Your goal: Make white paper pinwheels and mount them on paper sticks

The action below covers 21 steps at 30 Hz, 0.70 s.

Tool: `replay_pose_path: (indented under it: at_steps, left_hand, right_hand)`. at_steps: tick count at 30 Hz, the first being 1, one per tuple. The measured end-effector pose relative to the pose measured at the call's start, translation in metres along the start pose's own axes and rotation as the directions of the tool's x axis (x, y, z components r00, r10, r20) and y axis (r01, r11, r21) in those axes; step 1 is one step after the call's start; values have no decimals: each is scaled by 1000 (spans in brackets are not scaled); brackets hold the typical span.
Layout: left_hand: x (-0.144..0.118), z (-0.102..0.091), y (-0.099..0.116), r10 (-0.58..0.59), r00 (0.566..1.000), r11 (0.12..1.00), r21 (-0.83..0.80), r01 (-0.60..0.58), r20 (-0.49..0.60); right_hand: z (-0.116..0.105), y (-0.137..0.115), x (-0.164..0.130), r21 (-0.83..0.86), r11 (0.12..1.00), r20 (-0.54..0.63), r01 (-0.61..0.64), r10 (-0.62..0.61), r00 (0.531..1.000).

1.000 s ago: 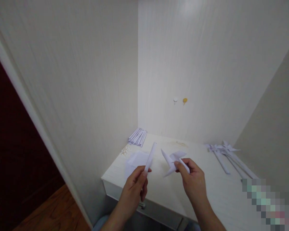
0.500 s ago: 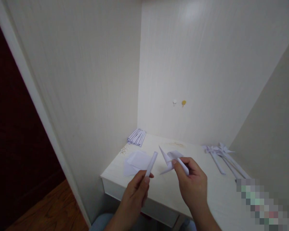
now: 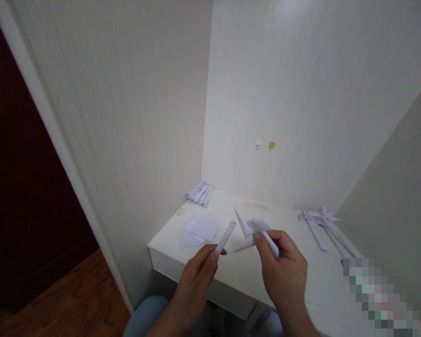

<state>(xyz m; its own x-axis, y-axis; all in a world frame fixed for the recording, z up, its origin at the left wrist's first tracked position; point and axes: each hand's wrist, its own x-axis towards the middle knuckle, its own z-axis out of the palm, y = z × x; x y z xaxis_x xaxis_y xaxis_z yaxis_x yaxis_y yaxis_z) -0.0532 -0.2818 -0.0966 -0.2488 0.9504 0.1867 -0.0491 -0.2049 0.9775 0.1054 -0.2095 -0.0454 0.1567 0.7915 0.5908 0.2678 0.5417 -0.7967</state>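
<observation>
My left hand [image 3: 199, 276] is closed round a rolled white paper stick [image 3: 226, 237], whose free end tilts up and to the right. Pinched between the thumb and fingers of my right hand [image 3: 284, 262] is a white paper pinwheel [image 3: 247, 230] with pointed, curled blades. The stick's tip is close to the pinwheel's left blades, with a small gap between them. Both hands are held above the front part of the white table [image 3: 228, 267]. Beyond my left hand lie several loose white paper squares [image 3: 203, 228].
A bundle of paper sticks [image 3: 199, 194] lies in the far left corner, with small pale bits [image 3: 181, 211] beside it. Finished-looking pinwheels on sticks [image 3: 315, 229] lie at the right. Walls enclose the table at the left, back and right. Two hooks [image 3: 272, 146] are on the back wall.
The view has shifted slightly. My left hand has turned the stick a little, so its end now faces me more. The right hand still holds the pinwheel much the same way.
</observation>
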Motion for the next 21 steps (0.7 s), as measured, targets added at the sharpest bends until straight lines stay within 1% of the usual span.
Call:
replay_pose_path:
  at_steps: [2,6,11,17,21]
  left_hand:
    - [-1,2,0,16,1000,1000,0,-16,23]
    - [-4,8,-2,-11,996,998,-53,16,91]
    - [-7,16,-4,-8,998,998,-63,12,68]
    - [-9,22,-4,-7,996,1000,-30,10,94]
    - [-9,25,-6,-11,995,999,-33,14,98]
  right_hand:
    - [0,0,-1,3,1000,-5,9,-9,1000]
    - [1,-2,-4,19,999,-25,37,-37,999]
    - [3,-1,-9,3,994,-15,109,-109,994]
    - [3,-2,-11,-8,976,-16,216,-216,976]
    - [2,-4,-11,-48,969,-23,242,-243,970]
